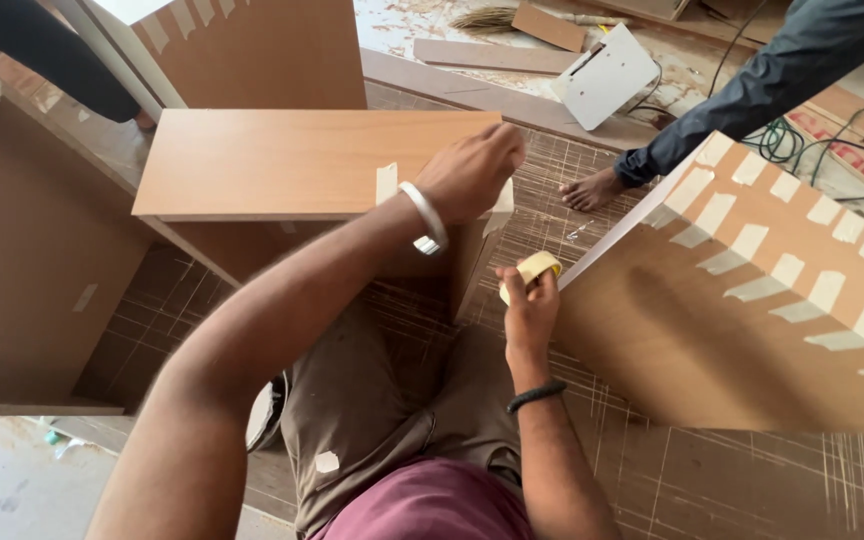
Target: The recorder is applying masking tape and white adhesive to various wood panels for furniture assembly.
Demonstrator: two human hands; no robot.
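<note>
A view from above of a person seated on a scored brown floor, working on a wooden box panel that lies just ahead of their knees. The left hand, with a silver bangle at the wrist, presses down on the right far corner of the panel; its grip is curled closed over the edge, where a strip of pale masking tape is stuck. Whether the fingers hold anything cannot be told.

The right hand, with a black band on the wrist, is nearer and just right of the panel's corner. Its grip pinches a small roll of masking tape between thumb and fingers, held close to the left edge of a second large wooden panel on the right.

That second panel has many short tape strips along its far edge. Beyond it, another person's dark sleeve and a bare foot show at the far right. A white board and green cables lie farther back.
</note>
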